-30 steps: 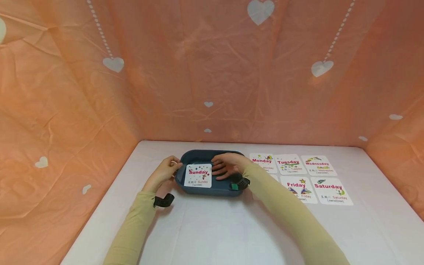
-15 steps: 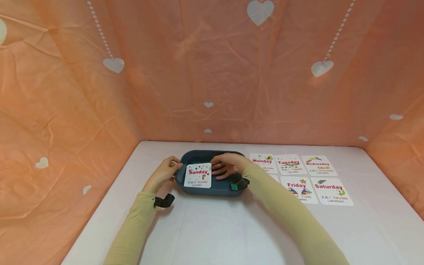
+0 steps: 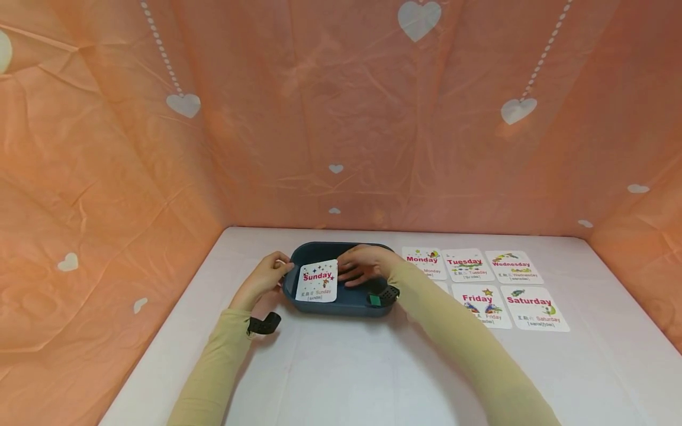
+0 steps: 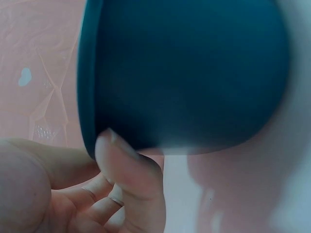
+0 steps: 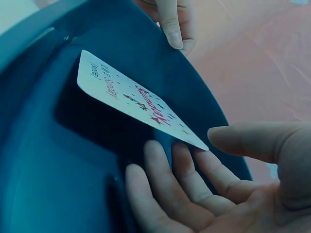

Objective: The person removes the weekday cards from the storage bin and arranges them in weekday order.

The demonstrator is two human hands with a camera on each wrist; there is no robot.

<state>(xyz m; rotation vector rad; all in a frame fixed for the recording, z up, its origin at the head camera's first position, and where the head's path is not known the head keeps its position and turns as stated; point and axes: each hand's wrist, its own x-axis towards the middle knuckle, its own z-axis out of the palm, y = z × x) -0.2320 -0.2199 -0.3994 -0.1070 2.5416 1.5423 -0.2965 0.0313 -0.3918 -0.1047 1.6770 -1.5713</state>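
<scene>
A white card printed "Sunday" (image 3: 317, 282) is in a dark blue oval basin (image 3: 341, 308), over its left half. My right hand (image 3: 367, 263) reaches into the basin and pinches one corner of the card between thumb and index finger. In the right wrist view the card (image 5: 124, 97) slopes, with a dark shadow on the basin floor beneath it. The other right fingers spread below the card's edge. At the basin's left end, my left hand (image 3: 262, 280) pinches the rim; its thumb (image 4: 129, 167) presses on the basin's wall in the left wrist view.
Right of the basin, day cards lie in two rows, among them Monday (image 3: 422, 258), Tuesday (image 3: 467, 264), Wednesday (image 3: 512, 266), Friday (image 3: 482, 305) and Saturday (image 3: 534, 307). My right sleeve (image 3: 453, 322) partly covers the front row. An orange curtain (image 3: 373, 136) surrounds the white table (image 3: 330, 367).
The Sunday card has tilted, its right side turning up and shifting slightly left. My right hand has moved a little left with it. The left hand and the basin have stayed in place.
</scene>
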